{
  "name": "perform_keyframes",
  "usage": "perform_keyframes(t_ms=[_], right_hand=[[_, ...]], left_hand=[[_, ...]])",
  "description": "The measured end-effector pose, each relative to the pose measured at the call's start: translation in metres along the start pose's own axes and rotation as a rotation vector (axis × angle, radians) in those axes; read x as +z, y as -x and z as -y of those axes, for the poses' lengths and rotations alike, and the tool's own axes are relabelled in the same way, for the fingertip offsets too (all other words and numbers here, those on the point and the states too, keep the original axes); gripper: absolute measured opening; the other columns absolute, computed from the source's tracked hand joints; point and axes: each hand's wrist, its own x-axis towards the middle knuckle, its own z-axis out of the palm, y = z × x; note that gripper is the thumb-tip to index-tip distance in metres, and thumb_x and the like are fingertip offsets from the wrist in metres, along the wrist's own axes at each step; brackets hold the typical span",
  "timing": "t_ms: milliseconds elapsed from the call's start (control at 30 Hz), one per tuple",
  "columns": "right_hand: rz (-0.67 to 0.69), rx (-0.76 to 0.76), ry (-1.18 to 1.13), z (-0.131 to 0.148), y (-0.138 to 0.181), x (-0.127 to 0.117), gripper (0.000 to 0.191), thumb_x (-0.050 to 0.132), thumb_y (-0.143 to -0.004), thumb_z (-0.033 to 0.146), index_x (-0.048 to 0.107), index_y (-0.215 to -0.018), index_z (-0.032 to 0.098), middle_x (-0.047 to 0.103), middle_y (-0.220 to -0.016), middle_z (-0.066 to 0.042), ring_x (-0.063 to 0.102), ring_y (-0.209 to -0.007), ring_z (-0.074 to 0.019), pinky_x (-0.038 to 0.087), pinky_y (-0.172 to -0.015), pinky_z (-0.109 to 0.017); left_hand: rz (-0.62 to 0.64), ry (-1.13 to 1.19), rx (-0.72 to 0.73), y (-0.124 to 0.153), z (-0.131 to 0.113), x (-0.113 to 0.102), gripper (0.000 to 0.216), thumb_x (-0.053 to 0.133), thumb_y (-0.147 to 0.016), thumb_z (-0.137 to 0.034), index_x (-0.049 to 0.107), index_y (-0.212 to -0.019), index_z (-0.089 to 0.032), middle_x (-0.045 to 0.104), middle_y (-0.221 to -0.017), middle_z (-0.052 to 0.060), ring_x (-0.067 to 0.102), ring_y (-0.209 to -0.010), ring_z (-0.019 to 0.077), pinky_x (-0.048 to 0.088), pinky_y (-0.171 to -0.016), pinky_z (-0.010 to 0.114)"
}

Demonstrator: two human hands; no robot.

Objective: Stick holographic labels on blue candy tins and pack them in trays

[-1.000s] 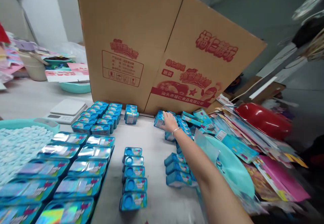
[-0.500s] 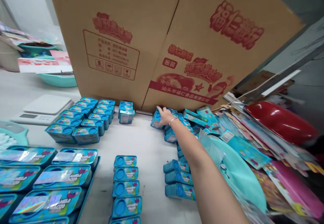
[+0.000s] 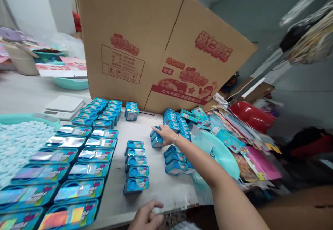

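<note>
Clearly, the right hand [image 3: 168, 135] is closed over a short row of glossy blue, plastic-looking oblong boxes [image 3: 156, 140], which lies just left of its palm, its long axis running near to far. The left hand [image 3: 147, 218] is well apart, at the near edge of the white table [image 3: 111, 197], fingers bent; whether it holds anything, I cannot tell. The right forearm slants forward and leftward. Between the hands and leftward stand five similar lidded blue boxes [image 3: 136, 171].
</note>
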Motion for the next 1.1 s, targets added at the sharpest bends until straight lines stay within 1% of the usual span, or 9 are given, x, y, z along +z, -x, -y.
perform_keyframes(t_ms=[167, 300, 433, 567, 667, 767, 867, 967, 1100], right_hand=[[0.134, 0.207, -0.087, -0.017, 0.017, 0.000, 0.137, 0.094, -0.044, 0.043, 0.020, -0.158, 0.025, 0.039, -0.139, -0.020, 0.044, -0.126, -0.0426, 0.036, -0.106, -0.049], [0.184, 0.221, -0.167, -0.033, 0.024, 0.002, 0.133, 0.092, -0.045, 0.056, 0.025, -0.156, 0.027, 0.039, -0.141, -0.018, 0.042, -0.131, -0.0409, 0.039, -0.106, -0.046], [0.170, 0.250, -0.374, -0.035, 0.029, 0.003, 0.123, 0.088, -0.047, 0.066, 0.034, -0.151, 0.029, 0.032, -0.150, -0.015, 0.032, -0.140, -0.0385, 0.033, -0.112, -0.045], [0.082, 0.320, -0.386, -0.022, 0.030, 0.004, 0.093, 0.072, -0.068, 0.073, 0.046, -0.142, 0.025, 0.041, -0.143, -0.014, 0.037, -0.136, -0.0350, 0.030, -0.112, -0.047], [0.075, 0.371, -0.383, -0.017, 0.032, 0.003, 0.081, 0.069, -0.076, 0.064, 0.046, -0.142, 0.025, 0.045, -0.136, -0.015, 0.042, -0.130, -0.0358, 0.034, -0.108, -0.050], [0.154, 0.355, -0.406, -0.027, 0.035, -0.002, 0.084, 0.080, -0.066, 0.051, 0.049, -0.142, 0.033, 0.046, -0.135, -0.011, 0.044, -0.128, -0.0365, 0.040, -0.102, -0.047], [0.211, 0.355, -0.427, -0.038, 0.037, -0.004, 0.089, 0.088, -0.056, 0.049, 0.054, -0.138, 0.037, 0.046, -0.136, -0.009, 0.044, -0.128, -0.0381, 0.042, -0.099, -0.045], [0.159, 0.406, -0.432, -0.038, 0.041, 0.003, 0.088, 0.077, -0.066, 0.065, 0.047, -0.143, 0.036, 0.045, -0.139, -0.010, 0.042, -0.130, -0.0376, 0.041, -0.100, -0.045], [0.013, 0.545, -0.409, -0.025, 0.047, 0.020, 0.068, 0.056, -0.085, 0.066, 0.045, -0.140, 0.029, 0.045, -0.138, -0.011, 0.040, -0.128, -0.0359, 0.038, -0.099, -0.045]], left_hand=[[-0.027, -0.046, 0.110, -0.004, -0.003, 0.009, 0.082, 0.062, -0.074, -0.069, 0.051, -0.132, -0.011, 0.036, -0.056, -0.009, 0.036, -0.056, 0.0117, 0.029, -0.057, 0.023], [-0.063, -0.021, 0.109, -0.009, 0.009, 0.009, 0.085, 0.059, -0.076, -0.071, 0.047, -0.135, -0.010, 0.034, -0.056, -0.009, 0.037, -0.055, 0.0128, 0.029, -0.056, 0.025], [-0.149, 0.010, 0.118, -0.028, 0.009, 0.014, 0.096, 0.059, -0.076, -0.068, 0.034, -0.146, -0.007, 0.033, -0.056, -0.010, 0.038, -0.057, 0.0144, 0.031, -0.059, 0.026], [-0.261, -0.015, 0.145, -0.054, -0.010, 0.027, 0.106, 0.060, -0.077, -0.063, 0.015, -0.155, -0.008, 0.038, -0.062, -0.008, 0.046, -0.063, 0.0159, 0.037, -0.064, 0.026], [-0.335, -0.096, 0.192, -0.074, -0.024, 0.036, 0.103, 0.060, -0.083, -0.049, 0.002, -0.157, -0.009, 0.046, -0.068, -0.006, 0.051, -0.069, 0.0161, 0.040, -0.071, 0.026], [-0.357, -0.222, 0.205, -0.091, -0.031, 0.041, 0.101, 0.060, -0.084, -0.031, -0.006, -0.157, -0.008, 0.051, -0.071, -0.005, 0.055, -0.072, 0.0167, 0.041, -0.073, 0.026], [-0.364, -0.358, 0.186, -0.104, -0.035, 0.041, 0.104, 0.063, -0.082, -0.025, -0.007, -0.157, -0.010, 0.056, -0.071, -0.004, 0.058, -0.072, 0.0181, 0.041, -0.071, 0.027], [-0.366, -0.445, 0.117, -0.114, -0.042, 0.038, 0.110, 0.068, -0.078, -0.026, -0.007, -0.158, -0.012, 0.066, -0.077, 0.000, 0.064, -0.076, 0.0209, 0.041, -0.070, 0.028], [-0.388, -0.518, 0.082, -0.127, -0.055, 0.036, 0.116, 0.074, -0.075, -0.032, -0.005, -0.158, -0.015, 0.072, -0.111, 0.013, 0.068, -0.100, 0.0293, 0.045, -0.078, 0.031]])
